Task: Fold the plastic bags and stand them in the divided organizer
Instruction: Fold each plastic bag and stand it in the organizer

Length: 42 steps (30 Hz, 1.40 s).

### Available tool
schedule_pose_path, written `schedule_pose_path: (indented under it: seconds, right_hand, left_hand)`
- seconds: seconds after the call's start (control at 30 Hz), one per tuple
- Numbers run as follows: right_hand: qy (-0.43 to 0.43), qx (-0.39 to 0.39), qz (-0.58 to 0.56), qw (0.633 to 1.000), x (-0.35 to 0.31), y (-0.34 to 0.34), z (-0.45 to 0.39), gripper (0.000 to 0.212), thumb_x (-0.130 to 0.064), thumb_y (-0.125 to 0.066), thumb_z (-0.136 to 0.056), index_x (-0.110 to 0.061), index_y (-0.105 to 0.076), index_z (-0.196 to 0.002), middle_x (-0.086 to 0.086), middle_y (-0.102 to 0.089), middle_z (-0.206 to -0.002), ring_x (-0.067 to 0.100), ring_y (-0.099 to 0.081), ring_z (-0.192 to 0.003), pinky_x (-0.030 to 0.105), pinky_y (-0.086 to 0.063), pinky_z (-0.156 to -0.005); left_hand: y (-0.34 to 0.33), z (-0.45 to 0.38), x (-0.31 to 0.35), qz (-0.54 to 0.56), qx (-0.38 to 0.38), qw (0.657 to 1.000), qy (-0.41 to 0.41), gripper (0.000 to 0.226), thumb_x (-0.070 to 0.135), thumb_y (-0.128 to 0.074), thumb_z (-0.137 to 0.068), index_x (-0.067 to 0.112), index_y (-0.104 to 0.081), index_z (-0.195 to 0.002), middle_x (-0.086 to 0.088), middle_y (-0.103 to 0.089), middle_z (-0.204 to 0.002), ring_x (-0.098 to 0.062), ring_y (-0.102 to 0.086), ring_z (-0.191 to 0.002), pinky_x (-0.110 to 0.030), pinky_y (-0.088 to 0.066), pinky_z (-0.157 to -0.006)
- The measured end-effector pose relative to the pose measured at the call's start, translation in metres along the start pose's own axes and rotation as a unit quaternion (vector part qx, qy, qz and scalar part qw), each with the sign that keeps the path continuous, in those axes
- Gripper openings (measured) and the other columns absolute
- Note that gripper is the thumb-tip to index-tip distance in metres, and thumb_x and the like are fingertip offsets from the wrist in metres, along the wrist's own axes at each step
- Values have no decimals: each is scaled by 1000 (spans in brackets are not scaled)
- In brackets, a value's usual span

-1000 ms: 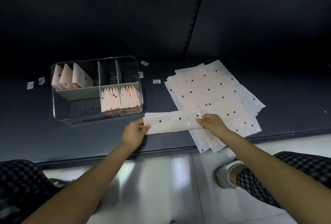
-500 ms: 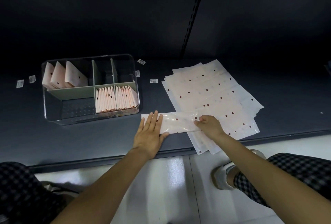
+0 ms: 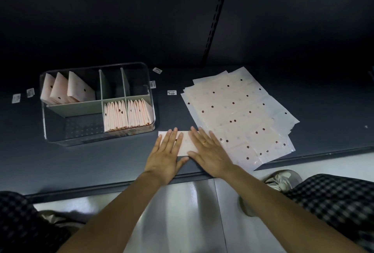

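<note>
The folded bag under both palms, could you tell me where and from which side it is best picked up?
Probably by its left short end. The folded bag lies flat under the left hand and right hand, and its right side lies against the flat stack. The left end is free, so slide fingertips under it and pinch.

A dark blue-grey shelf (image 3: 202,82) fills the middle of the view, with a dark back panel (image 3: 101,19) above it at 12 o'clock. A slotted upright rail (image 3: 217,15) runs down this panel toward 1 o'clock. Small white labels (image 3: 171,92) lie on the shelf. At 6 o'clock, a glossy light tiled floor (image 3: 182,212) reflects light.
</note>
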State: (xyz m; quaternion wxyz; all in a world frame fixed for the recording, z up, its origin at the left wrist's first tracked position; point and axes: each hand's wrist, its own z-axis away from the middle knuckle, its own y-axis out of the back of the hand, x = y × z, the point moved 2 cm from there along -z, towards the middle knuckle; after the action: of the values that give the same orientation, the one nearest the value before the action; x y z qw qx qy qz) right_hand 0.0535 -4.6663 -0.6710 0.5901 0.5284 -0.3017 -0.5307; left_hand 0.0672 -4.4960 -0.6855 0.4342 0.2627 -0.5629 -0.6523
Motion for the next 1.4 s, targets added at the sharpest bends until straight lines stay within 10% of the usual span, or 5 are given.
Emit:
schedule_pose_path:
  seconds: [0.3, 0.67, 0.97, 1.17, 1.4]
  right_hand:
    - [-117, 81, -117, 983, 39, 26, 13, 43, -33, -47, -97, -16, -43, -136, 3, -41, -143, 23, -37, -130, 31, -29, -104]
    - [-206, -181, -97, 957, 21, 60, -2, 12, -27, -57, -87, -17, -55, -81, 7, -61, -102, 24, -54, -102, 30, -41, -77]
    - [-378, -200, -637, 642, -38, 30, 70, 7, -13, -58, -92, -14, -58, -85, 2, -60, -72, 11, -52, -61, 19, -35, -49]
    - [-161, -13, -217, 963, -17, 30, 69, 30, 2, -40, -91, -9, -48, -117, 11, -55, -119, 20, -51, -103, 31, -43, -91]
    - [57, 40, -148, 987, -23, 5, 59, 42, -10, -68, -80, -16, -62, -121, 0, -60, -123, 21, -48, -113, 24, -35, -94]
  left_hand:
    - [6, 0, -8, -12, -7, 999, -48, 73, 61, -6, -93, 18, 25, -142, -2, 29, -151, -18, 27, -140, -38, 17, -116]
    - [30, 16, 4, -13, 41, 995, -95, 73, 52, -36, -96, 15, -6, -151, -2, 2, -159, -21, 6, -146, -41, 15, -115]
    - [13, 63, 27, 16, 143, 983, -115, 66, 33, -88, -56, 9, -68, -114, -5, -66, -119, -20, -66, -101, -30, -53, -87]
    - [8, 74, 17, 20, 162, 981, -107, 65, 10, -89, -47, 15, -71, -110, 1, -68, -116, -17, -67, -100, -29, -55, -84]
    - [11, 81, 19, 115, 181, 974, -69, 59, 0, -83, -55, 13, -70, -112, 0, -66, -121, -20, -64, -107, -36, -53, -88]
